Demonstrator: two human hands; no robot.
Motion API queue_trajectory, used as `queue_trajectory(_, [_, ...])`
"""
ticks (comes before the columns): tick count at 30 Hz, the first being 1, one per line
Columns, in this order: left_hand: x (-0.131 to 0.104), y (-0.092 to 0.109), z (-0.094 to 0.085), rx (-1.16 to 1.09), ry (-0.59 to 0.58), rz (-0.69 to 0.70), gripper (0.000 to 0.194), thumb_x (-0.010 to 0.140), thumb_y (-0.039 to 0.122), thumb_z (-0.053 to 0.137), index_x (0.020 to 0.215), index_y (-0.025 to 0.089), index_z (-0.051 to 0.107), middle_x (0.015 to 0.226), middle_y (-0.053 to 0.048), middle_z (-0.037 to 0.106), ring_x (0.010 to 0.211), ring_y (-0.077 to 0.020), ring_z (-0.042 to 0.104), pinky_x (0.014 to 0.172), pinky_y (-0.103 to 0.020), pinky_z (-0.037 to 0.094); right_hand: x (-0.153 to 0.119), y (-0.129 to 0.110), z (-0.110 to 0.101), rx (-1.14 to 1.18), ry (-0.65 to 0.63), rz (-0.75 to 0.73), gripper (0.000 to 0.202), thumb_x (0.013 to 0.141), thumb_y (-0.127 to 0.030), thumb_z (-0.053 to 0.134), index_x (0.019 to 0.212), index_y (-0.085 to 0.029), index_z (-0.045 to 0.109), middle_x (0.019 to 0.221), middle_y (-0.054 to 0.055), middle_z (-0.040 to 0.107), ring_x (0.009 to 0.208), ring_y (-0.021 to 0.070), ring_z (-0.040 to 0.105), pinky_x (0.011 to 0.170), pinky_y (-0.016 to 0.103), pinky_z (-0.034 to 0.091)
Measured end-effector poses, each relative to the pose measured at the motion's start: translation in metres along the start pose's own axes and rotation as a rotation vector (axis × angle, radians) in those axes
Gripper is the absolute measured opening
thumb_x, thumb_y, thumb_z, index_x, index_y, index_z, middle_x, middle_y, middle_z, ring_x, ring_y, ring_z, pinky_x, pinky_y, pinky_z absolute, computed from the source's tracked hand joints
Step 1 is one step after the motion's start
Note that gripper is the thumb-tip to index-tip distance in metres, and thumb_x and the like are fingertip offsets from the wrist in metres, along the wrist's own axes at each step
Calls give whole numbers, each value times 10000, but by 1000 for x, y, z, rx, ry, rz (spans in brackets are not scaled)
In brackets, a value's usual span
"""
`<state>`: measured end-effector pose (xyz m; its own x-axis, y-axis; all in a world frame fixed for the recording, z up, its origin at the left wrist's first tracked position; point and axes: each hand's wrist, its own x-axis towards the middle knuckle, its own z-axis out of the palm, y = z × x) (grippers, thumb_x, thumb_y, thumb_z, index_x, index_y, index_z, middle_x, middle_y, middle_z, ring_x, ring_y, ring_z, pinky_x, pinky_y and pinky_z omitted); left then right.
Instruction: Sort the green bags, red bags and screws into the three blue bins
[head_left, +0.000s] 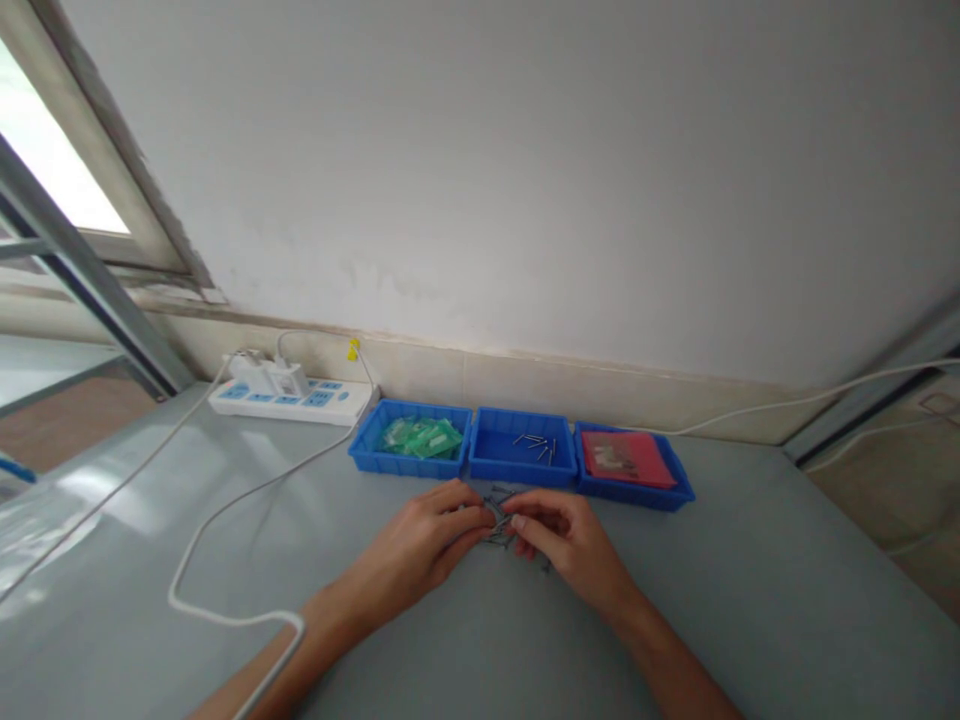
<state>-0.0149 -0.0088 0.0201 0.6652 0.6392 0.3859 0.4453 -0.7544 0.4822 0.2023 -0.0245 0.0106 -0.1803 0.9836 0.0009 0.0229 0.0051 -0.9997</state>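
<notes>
Screws (496,541) partly behind the hands (429,532)

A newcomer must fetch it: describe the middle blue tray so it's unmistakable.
Against the wall on the gray table stand three blue trays in a row. Take the middle one; unlike its neighbours, it holds loose, slim metal fasteners.

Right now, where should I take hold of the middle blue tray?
Probably pinch the middle blue tray by its raised near rim, coming from above: the left tray and right tray crowd its ends, and loose screws lie just in front.
</notes>
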Motion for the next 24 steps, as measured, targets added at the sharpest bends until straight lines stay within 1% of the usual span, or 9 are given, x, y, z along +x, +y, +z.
queue_trajectory(4, [0,-1,0,46,14,4,212,1037,250,496,1067,209,701,1002,-66,687,935,-183,660,825,-264,537,2,-1,-2,47,-18,0,184,783,-360,739,848,-193,786,735,50,761,636,183,687,612,302,539])
queue_trajectory(9, [1,-5,-3,182,15,-94,172,993,272,555,1051,203,702,959,-65,681,899,-211,665,803,-300,536,4,-4,-10,32,87,-36,187,774,-368,751,788,-183,776,676,43,732,574,163,643,568,290,508])
queue_trajectory(11, [1,-7,-3,224,-6,-136,184,989,267,538,1010,192,705,927,-67,679,860,-215,667,768,-307,534,4,-8,-15,77,112,-33,197,772,-375,758,800,-182,780,714,52,748,592,161,647,579,288,509])
queue_trajectory(13, [1,-9,-2,256,-38,-167,201,986,272,526,966,185,707,906,-70,681,834,-219,667,745,-312,529,4,-11,-18,188,155,-34,247,766,-380,768,931,-196,784,861,69,784,685,178,690,637,299,536])
queue_trajectory(16, [1,-11,-1,287,-90,-204,218,982,293,525,928,184,706,899,-73,686,829,-225,670,747,-318,524,4,-14,-20,312,239,-50,449,763,-368,785,1186,-239,711,1045,75,784,796,199,724,710,322,560])
queue_trajectory(17, [1,-11,0,294,-102,-214,220,979,299,526,922,184,704,900,-73,686,831,-227,671,749,-320,523,3,-14,-20,317,254,-58,461,765,-363,786,1200,-239,698,1036,73,785,779,193,720,704,319,559])
queue_trajectory(19, [1,-11,-1,301,-123,-228,209,971,284,524,911,188,700,898,-68,685,827,-228,671,748,-322,519,2,-14,-19,300,263,-77,380,778,-358,774,1128,-221,716,948,63,787,696,166,692,654,295,543])
queue_trajectory(21, [1,-11,-2,314,-138,-243,187,953,238,523,904,193,699,891,-60,684,821,-229,673,747,-327,517,1,-12,-18,281,243,-90,286,786,-353,760,1031,-207,731,857,48,776,627,142,653,600,269,515])
queue_trajectory(24, [1,-12,-4,352,-147,-270,183,935,176,517,911,188,698,894,-63,684,833,-239,676,756,-337,520,0,-11,-15,267,194,-90,227,804,-348,738,980,-205,733,789,29,754,599,128,629,577,253,490])
